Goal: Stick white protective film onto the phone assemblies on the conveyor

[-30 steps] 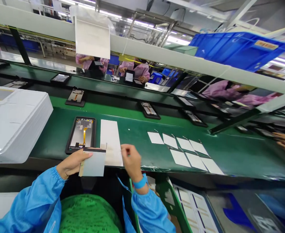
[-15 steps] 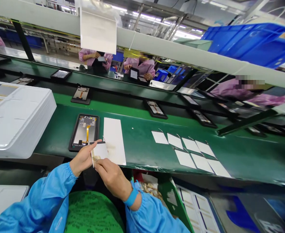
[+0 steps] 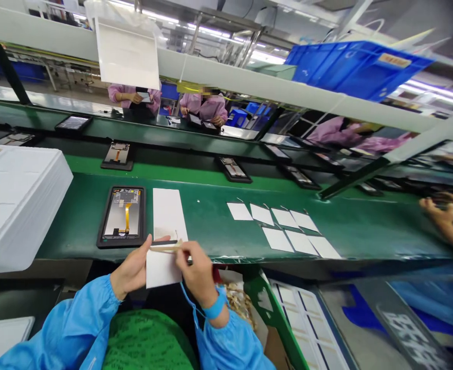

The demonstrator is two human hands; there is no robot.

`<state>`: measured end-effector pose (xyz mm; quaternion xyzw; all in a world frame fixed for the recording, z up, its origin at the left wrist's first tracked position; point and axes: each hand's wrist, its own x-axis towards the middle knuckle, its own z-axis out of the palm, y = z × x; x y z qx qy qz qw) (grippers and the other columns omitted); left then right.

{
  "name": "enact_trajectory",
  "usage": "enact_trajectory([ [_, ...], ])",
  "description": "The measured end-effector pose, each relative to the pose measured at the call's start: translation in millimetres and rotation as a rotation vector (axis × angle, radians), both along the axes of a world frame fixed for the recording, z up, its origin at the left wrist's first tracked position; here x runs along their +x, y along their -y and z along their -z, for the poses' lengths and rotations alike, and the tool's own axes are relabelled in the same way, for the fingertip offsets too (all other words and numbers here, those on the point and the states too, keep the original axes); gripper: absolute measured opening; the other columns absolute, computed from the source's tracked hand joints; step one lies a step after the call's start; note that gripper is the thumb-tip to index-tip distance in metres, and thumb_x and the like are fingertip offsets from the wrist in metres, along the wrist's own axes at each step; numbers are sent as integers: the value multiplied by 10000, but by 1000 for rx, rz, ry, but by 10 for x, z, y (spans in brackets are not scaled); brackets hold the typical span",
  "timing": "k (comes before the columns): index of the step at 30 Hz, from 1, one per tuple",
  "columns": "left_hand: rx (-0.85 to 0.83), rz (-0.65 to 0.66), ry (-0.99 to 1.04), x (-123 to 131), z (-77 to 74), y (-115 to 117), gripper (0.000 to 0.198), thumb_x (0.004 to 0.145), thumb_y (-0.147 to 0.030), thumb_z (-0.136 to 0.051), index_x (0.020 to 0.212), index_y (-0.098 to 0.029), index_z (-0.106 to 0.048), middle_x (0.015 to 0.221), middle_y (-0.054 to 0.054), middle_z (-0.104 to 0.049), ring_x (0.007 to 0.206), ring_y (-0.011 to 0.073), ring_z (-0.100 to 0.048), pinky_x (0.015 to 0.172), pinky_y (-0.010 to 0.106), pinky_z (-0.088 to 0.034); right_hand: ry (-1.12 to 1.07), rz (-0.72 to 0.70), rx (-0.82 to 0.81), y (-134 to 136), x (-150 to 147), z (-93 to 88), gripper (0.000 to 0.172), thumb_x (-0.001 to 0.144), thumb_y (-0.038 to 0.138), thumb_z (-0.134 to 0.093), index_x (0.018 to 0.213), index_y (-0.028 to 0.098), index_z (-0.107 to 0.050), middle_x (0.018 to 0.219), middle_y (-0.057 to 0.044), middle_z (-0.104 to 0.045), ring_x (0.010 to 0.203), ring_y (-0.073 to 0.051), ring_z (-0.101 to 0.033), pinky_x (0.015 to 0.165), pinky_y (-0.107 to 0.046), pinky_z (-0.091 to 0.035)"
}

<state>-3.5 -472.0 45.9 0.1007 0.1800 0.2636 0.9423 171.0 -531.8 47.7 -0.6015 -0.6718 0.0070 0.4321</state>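
My left hand (image 3: 131,270) grips a small white rectangular sheet (image 3: 161,267) by its left edge, just below the front edge of the green belt (image 3: 211,216). My right hand (image 3: 195,270) pinches a thin tan strip (image 3: 166,248) along the top edge of that sheet. Straight ahead on the belt lies a black tray with an open device and orange flex cable (image 3: 121,216). Beside it lies a long white sheet (image 3: 167,215).
Several small white sheets (image 3: 284,228) lie in two rows on the belt to the right. A stack of white trays (image 3: 16,200) stands at left. More black device trays (image 3: 233,169) sit further back. Another person's hand (image 3: 440,213) reaches in at right. Blue bin (image 3: 349,69) overhead.
The white sheet has been turned and lowered toward me. My right hand moved from its lower edge to its top edge, where it now pinches a tan strip.
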Motion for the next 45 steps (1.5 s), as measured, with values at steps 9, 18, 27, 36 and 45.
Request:
enact_trajectory([
  [9,-37,82,63,137,-32,113,713,920,-648,-428,1363,-99,-529,1232,202,-673,1194,338,-612,1110,488,-347,112,746,-749,1277,1731,967,216,853,246,-496,835,166,-695,680,-154,-710,640,-313,-704,631,-423,-525],
  [18,52,-232,-148,525,-136,313,552,895,-601,-543,1249,-184,-622,1136,119,-712,1095,271,-655,1000,405,-473,-110,-113,-304,590,109,23,613,886,394,-648,1439,218,-450,1424,-161,-542,1302,-323,-533,1026,-505,-514],
  [27,350,-411,-503,-311,-93,128,466,802,-367,-761,1245,-250,-671,1100,55,-678,1076,212,-597,969,323,-425,-479,-222,-349,120,-310,-75,407,969,272,-484,1371,209,-499,1194,-125,-681,998,-233,-694,893,-404,-586],
  [36,548,-648,-714,-1051,159,67,537,744,-262,-794,1261,-305,-659,1134,65,-663,1085,252,-617,908,325,-501,-900,-489,-576,-314,-1036,135,502,986,473,-456,1407,199,-438,1060,-118,-707,880,-236,-704,708,-368,-598],
  [45,200,-627,-714,-1581,277,-190,669,590,-331,-900,1141,-195,-545,1033,82,-746,817,242,-730,690,319,-573,32,-325,-395,-1000,-833,130,451,928,273,-618,1356,219,-487,1116,-100,-643,952,-238,-642,857,-433,-561],
])
